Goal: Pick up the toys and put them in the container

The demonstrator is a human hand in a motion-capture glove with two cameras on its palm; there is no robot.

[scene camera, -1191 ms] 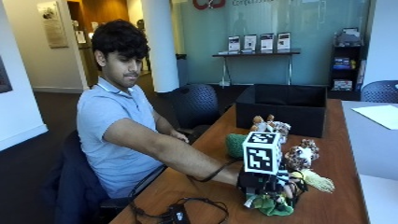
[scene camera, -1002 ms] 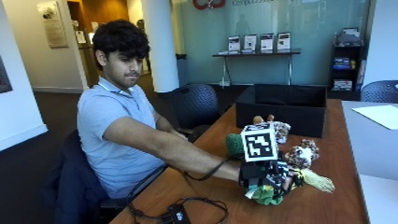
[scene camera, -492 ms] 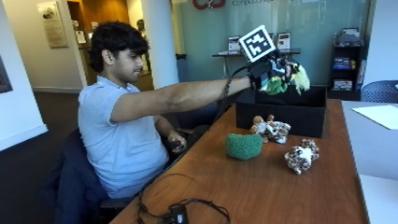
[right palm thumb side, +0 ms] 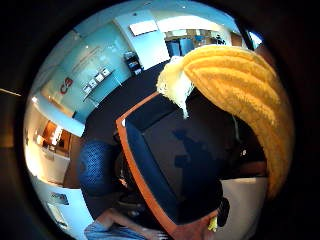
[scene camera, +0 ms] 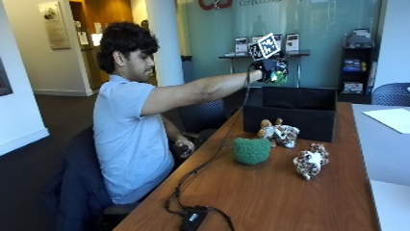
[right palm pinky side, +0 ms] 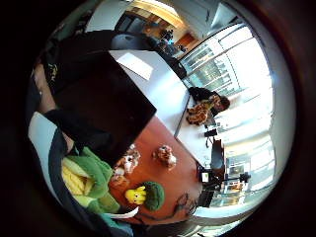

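My gloved right hand is raised at arm's length above the near left corner of the black container, which stands open at the far end of the wooden table. The fingers grip a green and yellow plush toy, close to the palm in both palm views. The container's dark inside lies below the hand. A round green toy, a pair of small brown and white toys and a spotted plush lie on the table in front of the container.
A black cable runs down the table to a small black box near the front edge. A white table with a sheet of paper adjoins on the right. Dark chairs stand beside the person.
The hand lifted the green and yellow toy off the table beside the other toys and carried it up and away to above the container. The other toys stayed put.
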